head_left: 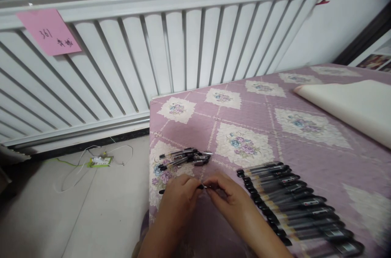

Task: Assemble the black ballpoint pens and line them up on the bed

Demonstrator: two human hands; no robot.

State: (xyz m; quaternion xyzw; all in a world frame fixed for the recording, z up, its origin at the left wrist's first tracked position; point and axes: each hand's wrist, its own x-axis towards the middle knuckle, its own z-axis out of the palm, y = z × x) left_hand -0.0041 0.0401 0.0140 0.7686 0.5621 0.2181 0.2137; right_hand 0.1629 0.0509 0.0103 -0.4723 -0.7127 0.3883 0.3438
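Observation:
My left hand [180, 195] is closed around a black pen [161, 191], whose dark end sticks out on the left. The pen's other end shows between my two hands. My right hand [224, 193] pinches at that end with thumb and forefinger; the small thing in its fingertips is too small to make out. Just beyond my left hand lies a loose group of several pens [180, 158] with black caps and clear barrels. To the right of my right hand, a long row of similar pens [293, 201] lies side by side, somewhat blurred.
A purple flowered cloth [195, 127] covers the table. A large pale folded sheet [351, 103] lies at the right. Behind the table stands a white radiator [171, 50] with a pink note [50, 32]. On the floor at left is a power strip [100, 161] with cords.

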